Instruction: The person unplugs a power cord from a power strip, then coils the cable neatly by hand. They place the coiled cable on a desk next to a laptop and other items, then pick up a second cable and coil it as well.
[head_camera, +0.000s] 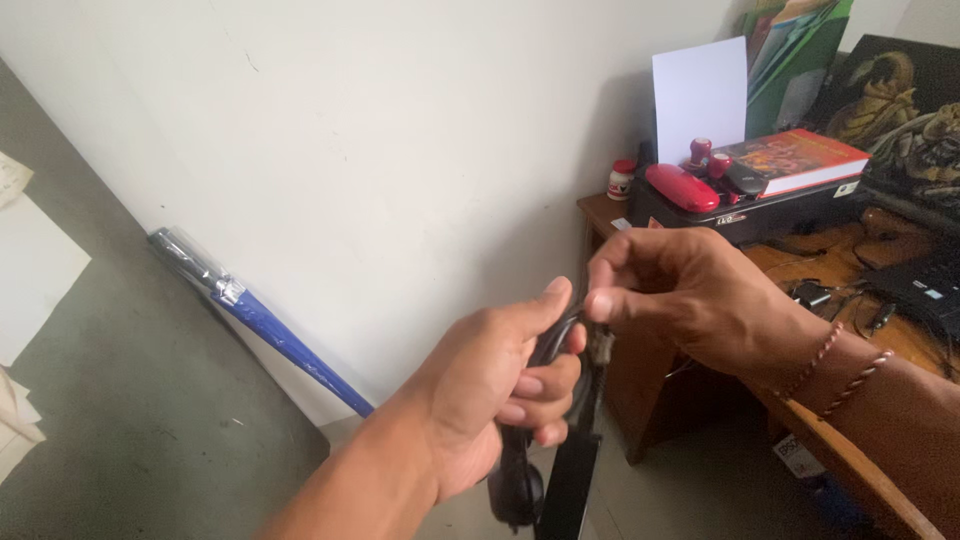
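My left hand is closed around a coiled black cable, with a black loop and a flat black block hanging below the fist. My right hand pinches the cable's small end between thumb and fingertips, right beside the left thumb. Two braided cord bracelets sit on my right wrist. Both hands are held in the air in front of a white wall.
A wooden desk stands at the right, bearing a black printer with white paper, a red case, small bottles and a book on top. A laptop and cables lie further right. A blue tube leans along the wall by the grey floor.
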